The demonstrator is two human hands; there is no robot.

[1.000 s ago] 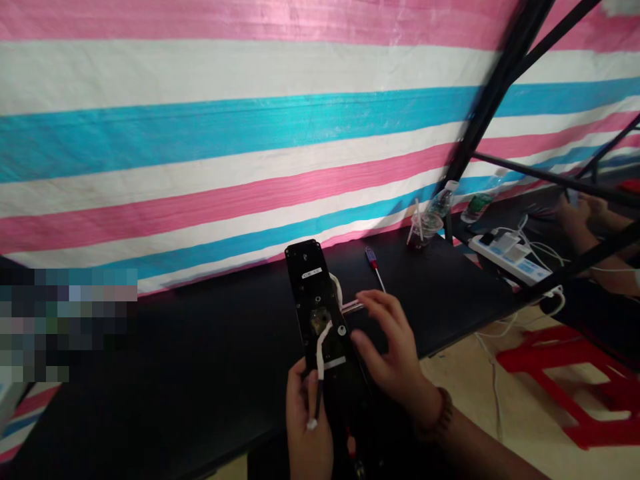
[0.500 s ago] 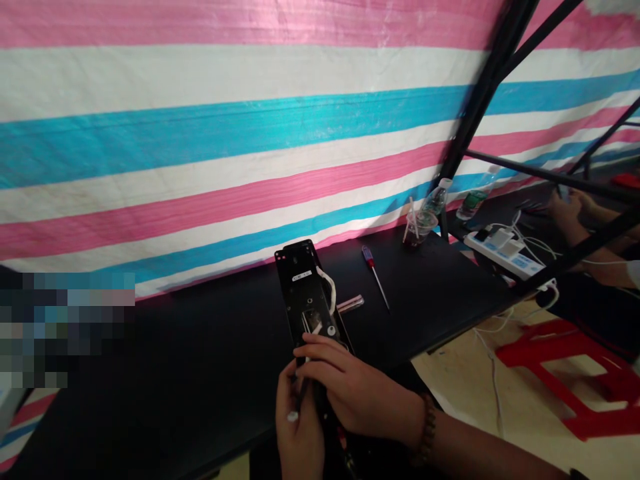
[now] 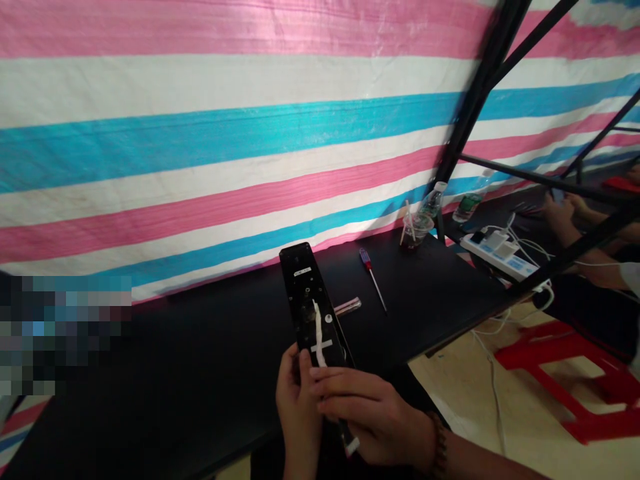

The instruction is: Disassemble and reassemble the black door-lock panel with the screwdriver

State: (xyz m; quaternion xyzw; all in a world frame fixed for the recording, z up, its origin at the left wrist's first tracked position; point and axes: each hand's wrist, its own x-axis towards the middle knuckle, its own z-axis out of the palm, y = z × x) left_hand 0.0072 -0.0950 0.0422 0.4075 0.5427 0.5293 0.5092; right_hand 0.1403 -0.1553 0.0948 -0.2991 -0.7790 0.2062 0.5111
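A long black panel with a white label and a white cable along its back stands tilted over the black table. My left hand grips its lower end from the left. My right hand wraps across the lower end from the right, and the cable's white end pokes out below its fingers. A red-and-blue-handled screwdriver and a small clear tube lie on the table beyond the panel.
A striped pink, white and blue tarp hangs behind the table. A plastic cup and bottles stand at the back right by a black frame post. A white power strip, another person's arm and a red stool are to the right.
My right hand came from open air onto the panel's lower end. The white cable, looped beside the panel earlier, now lies straight along its back and runs under my right hand.
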